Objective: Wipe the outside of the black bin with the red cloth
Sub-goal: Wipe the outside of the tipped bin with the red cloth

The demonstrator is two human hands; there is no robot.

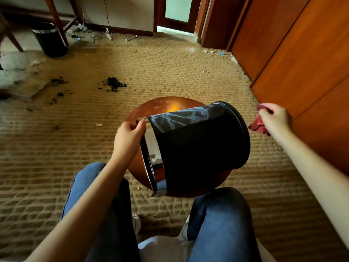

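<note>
Matte black cylindrical bin [198, 148] lies tipped sideways over a round glossy table [160, 108], left hand [130, 132] gripping its chrome rim [151, 148], right hand [276, 118] clutching the crumpled red cloth [257, 124] near its base, not touching

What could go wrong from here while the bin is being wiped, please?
1. The black bin is tipped on its side over the round table, steadied only by the left hand at its shiny rim; wiping pressure could roll it off.
2. The red cloth is bunched in the right hand, apart from the bin; wiping with a wad may miss patches.
</note>
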